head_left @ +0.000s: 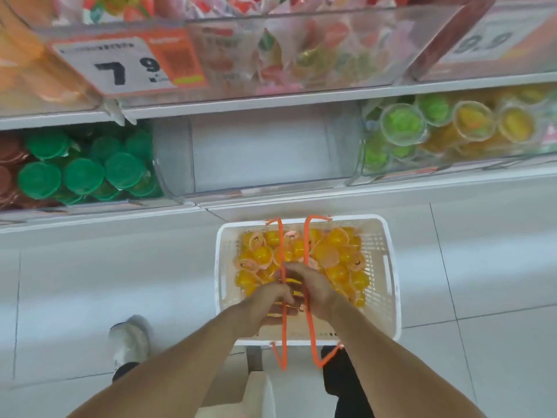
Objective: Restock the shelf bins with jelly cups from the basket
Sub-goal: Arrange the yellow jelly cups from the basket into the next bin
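**Middle bin bare, basket full: restocking barely begun**

On the far left of the lower shelf, a bin of green-lidded cups (pixel 81 173) sits well filled. Just right of it, the clear middle bin (pixel 259 152) shows only its pale floor and walls; no cups can be seen in it, so it looks like the one to fill. Further right, a bin of green and yellow cups (pixel 446 128) is also well stocked.

Below the middle bin, on the floor, stands the white basket (pixel 388 267), piled with orange-yellow jelly cups (pixel 337 260), its two orange handles (pixel 307 267) lying across the top. Both hands are down inside it at the near end. The left hand (pixel 271 303) is curled among the cups and appears to gather some, though which ones it holds is hidden. The right hand (pixel 313 289), just beside it and touching, has fingers bent down into the pile; whether it grasps a cup I cannot tell.

Judging by the full basket and bare bin, nearly all the work remains.
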